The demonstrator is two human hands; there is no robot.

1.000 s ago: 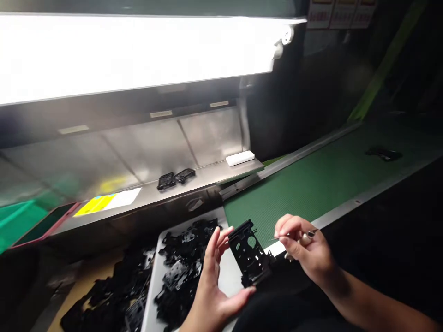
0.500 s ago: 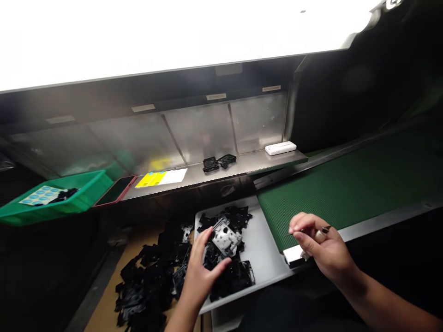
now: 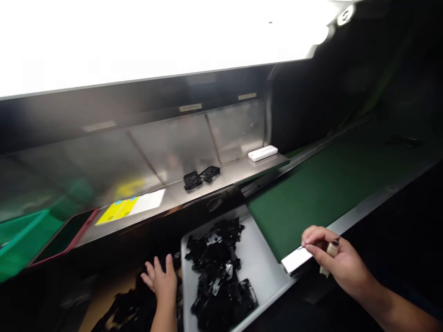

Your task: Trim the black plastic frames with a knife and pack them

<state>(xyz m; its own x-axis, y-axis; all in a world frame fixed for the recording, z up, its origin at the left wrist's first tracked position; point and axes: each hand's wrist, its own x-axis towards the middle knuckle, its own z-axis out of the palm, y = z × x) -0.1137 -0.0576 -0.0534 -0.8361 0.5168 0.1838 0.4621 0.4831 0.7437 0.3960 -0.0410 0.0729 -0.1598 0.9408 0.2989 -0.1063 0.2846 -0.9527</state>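
My left hand [image 3: 162, 279] is empty, its fingers spread above the heap of black parts [image 3: 129, 304] left of the white tray [image 3: 258, 244]. Inside that tray lies a pile of black plastic parts [image 3: 218, 272], a few with shiny faces. My right hand [image 3: 334, 256] is pinched around a thin, dark, pointed tool near the belt's front corner. A small pale object [image 3: 332, 249] is also held against its fingers. Just left of the right hand, a white block [image 3: 296, 259] sits at the belt's end.
A green conveyor belt [image 3: 311, 184] runs off to the right. Along the metal shelf [image 3: 173, 193] are two black parts [image 3: 201, 178], a white device [image 3: 263, 153], yellow and white papers [image 3: 129, 207], a red-edged dark panel [image 3: 64, 237] and a green bin [image 3: 27, 240].
My left hand has moved left, away from the shiny-faced part it was at, which now is not in the hand. The view has shifted right. My right hand keeps its pinch.
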